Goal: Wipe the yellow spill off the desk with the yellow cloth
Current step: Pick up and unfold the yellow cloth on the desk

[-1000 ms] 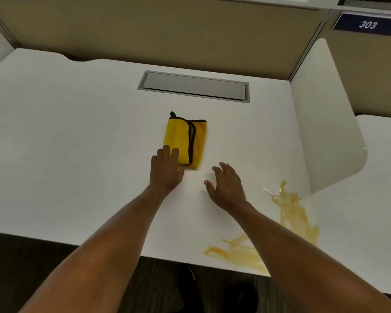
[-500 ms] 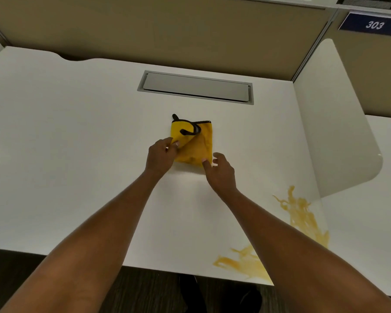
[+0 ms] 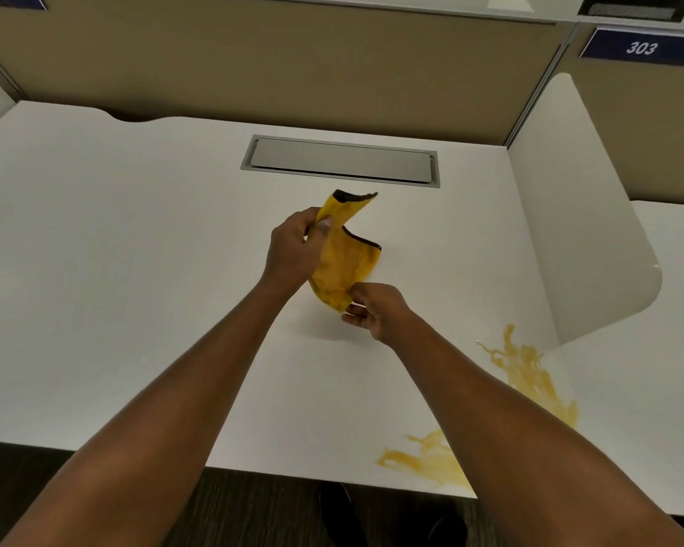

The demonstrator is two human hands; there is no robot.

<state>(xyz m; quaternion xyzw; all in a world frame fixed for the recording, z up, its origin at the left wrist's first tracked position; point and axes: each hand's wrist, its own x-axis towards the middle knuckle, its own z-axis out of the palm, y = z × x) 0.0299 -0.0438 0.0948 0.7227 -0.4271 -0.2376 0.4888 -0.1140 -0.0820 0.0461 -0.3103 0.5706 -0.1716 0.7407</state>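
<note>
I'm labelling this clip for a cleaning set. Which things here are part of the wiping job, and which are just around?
Part of the job:
yellow cloth, held up by left hand and right hand
yellow spill, unwiped
desk

Just around:
grey cable hatch
white side divider
sign reading 303

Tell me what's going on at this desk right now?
A person has the yellow cloth lifted off the white desk, the left hand pinching its upper part and the right hand gripping the lower corner. The yellow spill lies unwiped near the desk's front right edge, beside the white divider. No wiping has begun.
</note>
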